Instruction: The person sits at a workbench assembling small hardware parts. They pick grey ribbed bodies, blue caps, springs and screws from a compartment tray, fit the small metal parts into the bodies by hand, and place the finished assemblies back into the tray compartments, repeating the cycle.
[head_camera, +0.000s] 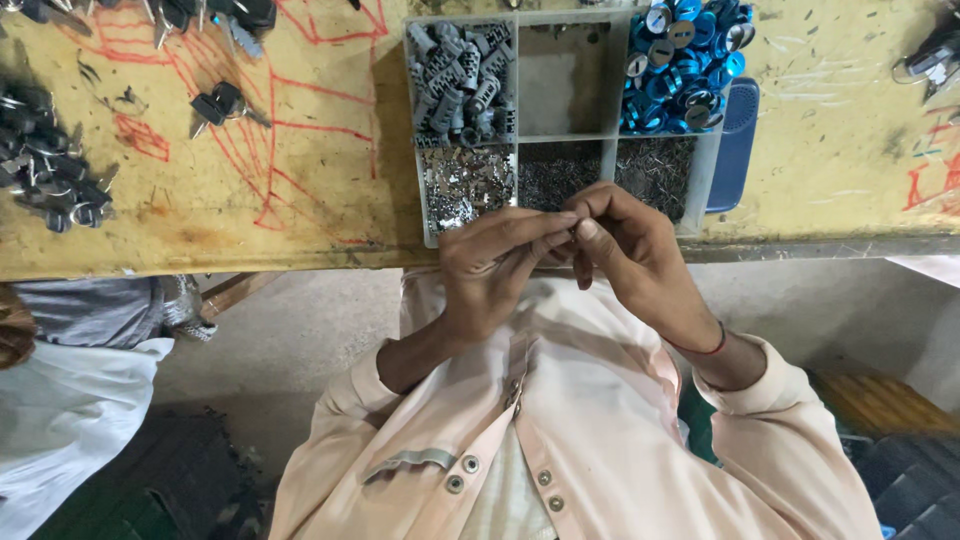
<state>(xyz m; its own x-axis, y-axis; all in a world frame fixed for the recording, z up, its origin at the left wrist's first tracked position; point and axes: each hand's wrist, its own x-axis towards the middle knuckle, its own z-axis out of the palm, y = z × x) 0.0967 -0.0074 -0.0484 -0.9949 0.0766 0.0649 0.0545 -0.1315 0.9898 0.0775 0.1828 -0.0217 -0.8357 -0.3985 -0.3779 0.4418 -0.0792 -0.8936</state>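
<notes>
My left hand (492, 268) and my right hand (632, 250) meet fingertip to fingertip at the near edge of the yellow workbench (330, 180). Together they pinch a small dark metal part (573, 233), mostly hidden by the fingers. Just behind the hands sits a grey compartment tray (610, 150). It holds grey ribbed cylinders (460, 85), blue round caps (685, 60), small silver pieces (465, 188) and fine dark pins (655, 165); one compartment (560, 85) is bare.
Black-headed keys lie in a pile at the left (50, 175), singly (220, 105) and along the top edge (200, 15). A blue flat object (737, 140) sticks out under the tray's right side. Another person's clothing (60, 400) shows at the lower left.
</notes>
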